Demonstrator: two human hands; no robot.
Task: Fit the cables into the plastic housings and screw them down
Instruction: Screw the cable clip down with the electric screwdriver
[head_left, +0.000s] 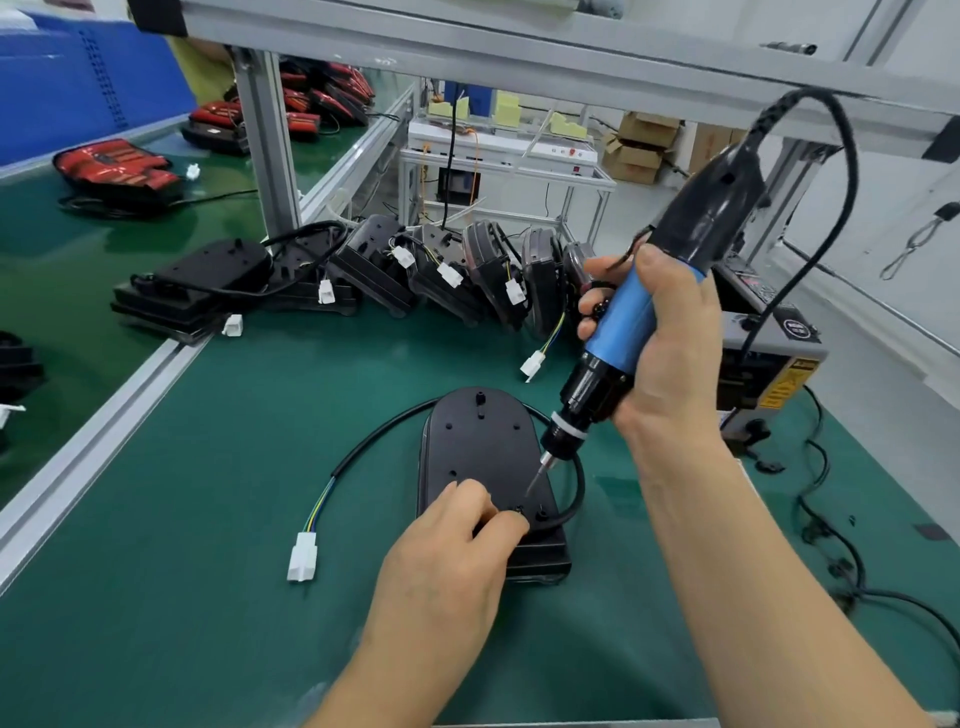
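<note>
A black plastic housing (478, 447) lies flat on the green mat in front of me. A black cable (374, 441) loops round its far end and ends in a white connector (303, 558) at the left. My left hand (457, 551) rests on the near end of the housing, its fingertips pinching something small by the screw holes (519, 512). My right hand (660, 353) grips a blue and black electric screwdriver (613, 332), tilted, with its bit tip (532, 488) just above those holes.
A row of black housings with white connectors (447, 270) leans along the back of the mat. Red lamp units (117, 166) lie on the left conveyor. A screw feeder box (769, 358) stands at the right, with cords (831, 545) trailing beside it. An aluminium rail (104, 431) borders the left.
</note>
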